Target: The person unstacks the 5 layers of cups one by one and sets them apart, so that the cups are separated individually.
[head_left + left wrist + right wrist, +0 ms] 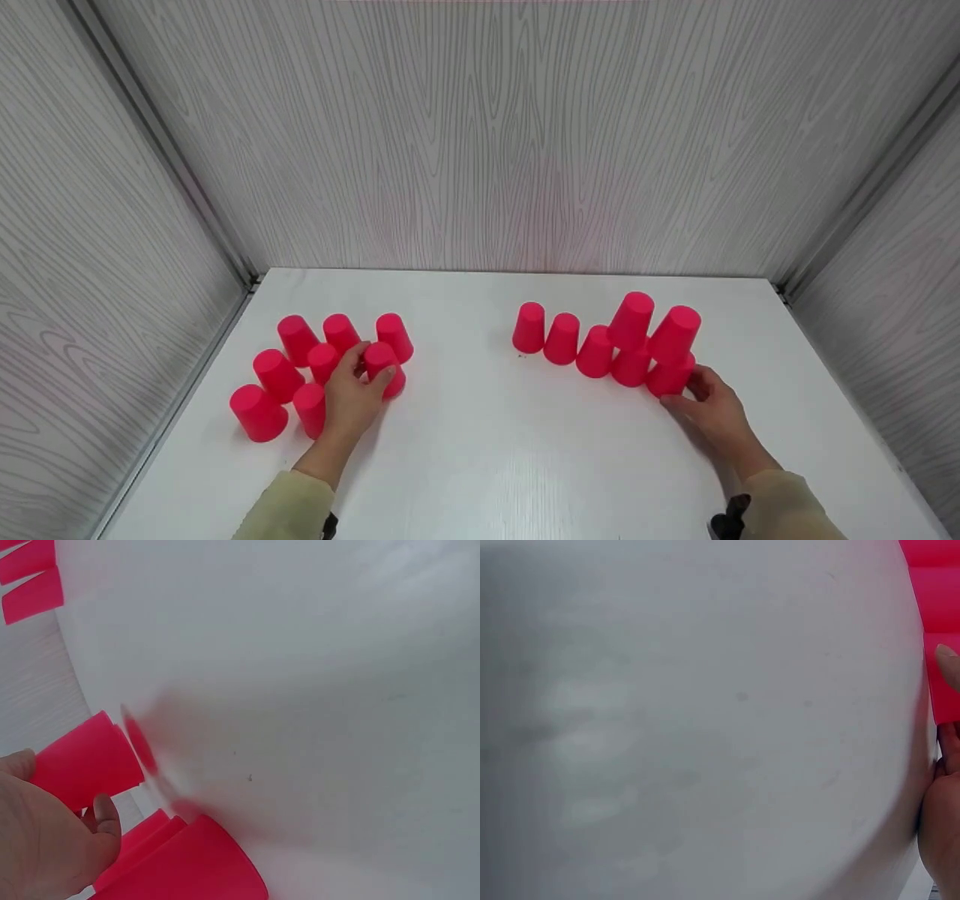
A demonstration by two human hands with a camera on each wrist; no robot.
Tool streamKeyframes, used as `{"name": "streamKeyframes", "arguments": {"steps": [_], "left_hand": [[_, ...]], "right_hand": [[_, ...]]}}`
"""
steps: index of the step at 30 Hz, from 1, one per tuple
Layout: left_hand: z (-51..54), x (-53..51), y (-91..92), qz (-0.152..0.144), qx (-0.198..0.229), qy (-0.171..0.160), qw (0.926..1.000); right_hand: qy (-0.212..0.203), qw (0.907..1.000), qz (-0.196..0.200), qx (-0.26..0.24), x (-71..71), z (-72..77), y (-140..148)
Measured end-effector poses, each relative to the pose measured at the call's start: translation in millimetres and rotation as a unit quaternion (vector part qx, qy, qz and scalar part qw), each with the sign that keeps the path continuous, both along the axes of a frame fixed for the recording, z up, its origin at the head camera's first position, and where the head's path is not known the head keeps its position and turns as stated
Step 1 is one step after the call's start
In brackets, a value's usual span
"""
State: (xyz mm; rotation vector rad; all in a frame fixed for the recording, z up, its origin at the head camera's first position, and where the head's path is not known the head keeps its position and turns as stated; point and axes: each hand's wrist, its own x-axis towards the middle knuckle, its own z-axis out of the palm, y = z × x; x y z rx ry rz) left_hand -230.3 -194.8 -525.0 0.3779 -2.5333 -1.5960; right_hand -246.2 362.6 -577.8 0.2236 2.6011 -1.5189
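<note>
Cup row [561, 339]: five red cups, upside down on the white surface [480, 457]; the row slants, its right end closest to you.
Upper cups [631, 321]: two, also upside down, stacked on the right part of the row — each straddling two neighbours below.
Right grip [712, 416]: at the row's right end; your thumb and fingers close on the end cup [669, 377], one of the row's five.
Left grip [352, 397]: well to the left of the row; your thumb and fingers pinch the held cup [383, 363].
Held cup: upside down, well left of the row — in the left wrist view a thin gap shows between its rim and its reflection.
Cup cluster [278, 375]: seven more upside-down cups, left of the row, around the held cup and your left grip.
Sleeves [289, 506]: pale yellow-green, nearer you than the row.
Back wall [480, 135]: grey wood grain, behind the row.
</note>
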Motion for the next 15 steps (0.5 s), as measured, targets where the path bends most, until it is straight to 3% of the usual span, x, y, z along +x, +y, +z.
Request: {"name": "streamKeyframes", "arguments": {"steps": [15], "left_hand": [[-6.8,-5.5,-2.1,0.009,-0.002,-0.008,0.9999]], "right_hand": [[-0.008,0.9999,-0.004,-0.012,1.0,1.8,-0.5]]}}
